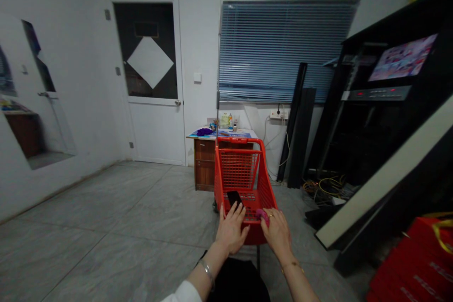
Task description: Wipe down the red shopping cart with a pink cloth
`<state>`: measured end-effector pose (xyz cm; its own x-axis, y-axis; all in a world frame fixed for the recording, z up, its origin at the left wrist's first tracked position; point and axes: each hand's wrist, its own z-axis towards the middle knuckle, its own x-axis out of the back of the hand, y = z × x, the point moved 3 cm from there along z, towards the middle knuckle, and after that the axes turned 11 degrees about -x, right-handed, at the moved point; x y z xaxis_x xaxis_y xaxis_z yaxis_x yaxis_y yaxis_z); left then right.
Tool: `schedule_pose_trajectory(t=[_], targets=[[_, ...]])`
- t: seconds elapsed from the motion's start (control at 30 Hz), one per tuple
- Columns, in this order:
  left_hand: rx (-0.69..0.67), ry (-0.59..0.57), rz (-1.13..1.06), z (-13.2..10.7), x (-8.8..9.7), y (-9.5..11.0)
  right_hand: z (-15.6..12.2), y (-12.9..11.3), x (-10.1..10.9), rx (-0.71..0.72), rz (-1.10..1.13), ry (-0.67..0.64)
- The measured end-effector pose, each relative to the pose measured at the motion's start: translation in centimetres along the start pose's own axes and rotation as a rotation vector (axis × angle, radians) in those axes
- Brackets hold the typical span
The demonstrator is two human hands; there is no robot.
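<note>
A small red shopping cart (260, 160) stands on the tiled floor in front of me. My left hand (231, 229) rests on the cart's near edge, fingers stretched out toward a black phone (234, 197) lying inside the basket. My right hand (278, 231) sits on the near right edge, its fingers curled on a small pink object (262, 215). A bracelet is on each wrist.
A wooden desk (205, 163) with clutter stands behind the cart under a blue window blind (279, 49). A white door (152, 80) is to the left. Black shelving with a screen (399, 104), cables (327, 186) and red boxes (417, 264) fill the right side.
</note>
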<state>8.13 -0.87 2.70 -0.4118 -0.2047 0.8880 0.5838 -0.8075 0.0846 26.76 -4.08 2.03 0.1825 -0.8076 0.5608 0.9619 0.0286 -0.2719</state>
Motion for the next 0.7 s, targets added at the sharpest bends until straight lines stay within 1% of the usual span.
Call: schedule_pose_trajectory(t=[0.13, 0.23, 0.3, 0.4, 0.53, 0.6, 0.7], targets=[[0.010, -0.022, -0.017, 0.0, -0.1, 0.1, -0.8, -2.1, -0.8, -0.046, -0.029, 0.069], [0.009, -0.053, -0.026, 0.0, -0.1, 0.0, -1.4, -3.9, -1.5, -0.029, -0.009, 0.073], [0.006, -0.062, -0.030, -0.1, 0.1, -0.2, -1.5, -4.2, -1.5, -0.012, 0.012, 0.069], [0.010, -0.063, -0.031, -0.2, 0.5, -0.4, -1.4, -3.2, -1.2, 0.024, 0.023, 0.052], [0.010, -0.059, -0.046, -0.2, 0.8, -0.3, -0.9, -0.3, -0.3, 0.043, 0.003, 0.041], [0.004, -0.050, -0.059, -0.1, 0.9, -0.1, -0.7, 0.8, -0.1, 0.041, -0.008, 0.031], [0.007, -0.036, -0.083, 0.0, 0.7, 0.4, -0.7, 0.8, -0.3, 0.001, -0.016, 0.070]])
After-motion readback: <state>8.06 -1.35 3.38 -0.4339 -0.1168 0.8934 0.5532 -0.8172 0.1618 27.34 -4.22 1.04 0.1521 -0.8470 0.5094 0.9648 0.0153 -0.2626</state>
